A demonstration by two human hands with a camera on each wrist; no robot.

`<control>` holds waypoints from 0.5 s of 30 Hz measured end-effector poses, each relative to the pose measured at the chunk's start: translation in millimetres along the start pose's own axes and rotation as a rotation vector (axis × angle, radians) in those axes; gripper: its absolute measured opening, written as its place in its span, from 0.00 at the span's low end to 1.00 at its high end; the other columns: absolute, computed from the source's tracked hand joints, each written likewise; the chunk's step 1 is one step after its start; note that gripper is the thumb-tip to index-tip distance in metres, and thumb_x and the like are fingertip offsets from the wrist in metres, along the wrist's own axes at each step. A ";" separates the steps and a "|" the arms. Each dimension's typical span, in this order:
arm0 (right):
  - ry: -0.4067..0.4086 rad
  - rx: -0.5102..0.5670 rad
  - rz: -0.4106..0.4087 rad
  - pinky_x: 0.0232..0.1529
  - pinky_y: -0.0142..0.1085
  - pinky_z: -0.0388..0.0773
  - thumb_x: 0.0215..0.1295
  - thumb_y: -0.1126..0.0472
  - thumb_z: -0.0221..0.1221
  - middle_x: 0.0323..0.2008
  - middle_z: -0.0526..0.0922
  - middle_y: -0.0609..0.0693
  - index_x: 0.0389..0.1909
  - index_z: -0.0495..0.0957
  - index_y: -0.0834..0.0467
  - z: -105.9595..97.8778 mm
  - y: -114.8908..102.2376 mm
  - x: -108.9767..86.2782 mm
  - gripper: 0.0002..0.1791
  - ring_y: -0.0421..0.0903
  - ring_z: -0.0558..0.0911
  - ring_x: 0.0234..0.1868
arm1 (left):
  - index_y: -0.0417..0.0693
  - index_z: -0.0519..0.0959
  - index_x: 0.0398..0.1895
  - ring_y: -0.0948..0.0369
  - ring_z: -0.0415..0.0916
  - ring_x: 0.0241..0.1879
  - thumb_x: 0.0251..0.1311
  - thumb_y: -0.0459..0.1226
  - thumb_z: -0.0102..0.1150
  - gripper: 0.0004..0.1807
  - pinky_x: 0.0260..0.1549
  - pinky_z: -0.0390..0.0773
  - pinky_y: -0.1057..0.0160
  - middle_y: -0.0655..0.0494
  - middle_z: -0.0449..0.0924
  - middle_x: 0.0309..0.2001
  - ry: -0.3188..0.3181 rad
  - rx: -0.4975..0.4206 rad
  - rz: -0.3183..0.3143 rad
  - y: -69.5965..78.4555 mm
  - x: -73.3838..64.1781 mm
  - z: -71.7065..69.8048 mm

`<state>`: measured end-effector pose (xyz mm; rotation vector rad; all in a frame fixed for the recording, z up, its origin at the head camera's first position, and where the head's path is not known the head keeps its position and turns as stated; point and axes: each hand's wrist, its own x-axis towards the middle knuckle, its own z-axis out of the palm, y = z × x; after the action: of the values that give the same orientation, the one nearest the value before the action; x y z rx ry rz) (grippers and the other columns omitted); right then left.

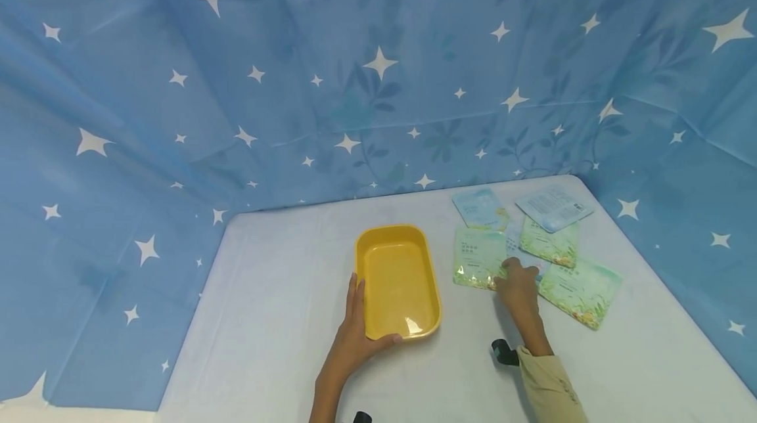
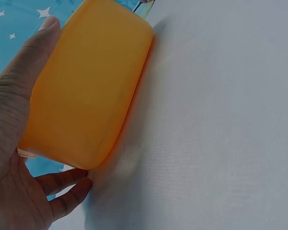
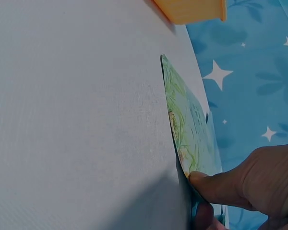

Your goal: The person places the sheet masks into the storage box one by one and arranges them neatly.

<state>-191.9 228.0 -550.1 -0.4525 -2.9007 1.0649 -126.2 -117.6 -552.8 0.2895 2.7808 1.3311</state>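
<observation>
A yellow plastic tray stands on the white-covered table. My left hand holds its near left corner, the thumb along the front rim and the fingers against the left side. In the left wrist view the tray's outer wall fills the space beyond the thumb. To the right, my right hand pinches the near right corner of a green sheet mask packet with floral print. The right wrist view shows the thumb on that packet's edge; the fingertips beneath are partly hidden.
Other packets lie spread around the right hand: a blue one, a pale blue one overlapping a green one, another green one, and a bluish one partly covered. A blue star-patterned curtain rises behind the table.
</observation>
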 end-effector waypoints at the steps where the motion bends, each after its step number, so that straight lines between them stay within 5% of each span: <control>1: 0.000 0.013 -0.001 0.32 0.55 0.72 0.64 0.66 0.57 0.49 0.64 0.82 0.55 0.68 0.73 -0.6 0.8 0.1 0.21 0.69 0.73 0.39 | 0.60 0.37 0.79 0.40 0.70 0.62 0.40 0.64 0.73 0.69 0.52 0.75 0.39 0.63 0.26 0.80 0.000 0.000 0.000 -0.4 0.1 0.0; 9: -0.019 0.116 -0.026 0.42 0.58 0.74 0.63 0.66 0.56 0.48 0.76 0.77 0.56 0.71 0.71 -7.1 6.4 -0.4 0.21 0.71 0.74 0.50 | 0.60 0.38 0.79 0.41 0.69 0.62 0.40 0.65 0.72 0.69 0.52 0.75 0.39 0.62 0.26 0.80 0.001 0.002 -0.001 0.0 0.2 -2.4; 15: -0.090 0.172 0.041 0.42 0.54 0.76 0.64 0.66 0.51 0.54 0.75 0.74 0.58 0.72 0.68 -14.4 8.0 -4.8 0.22 0.69 0.75 0.53 | 0.62 0.36 0.79 0.42 0.69 0.63 0.39 0.65 0.72 0.70 0.53 0.74 0.40 0.63 0.27 0.80 -0.008 -0.005 -0.023 1.4 -0.2 -2.4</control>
<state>-183.5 241.6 -543.7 -0.4697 -2.8525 1.3617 -126.1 -118.6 -550.2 0.2611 2.7657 1.3285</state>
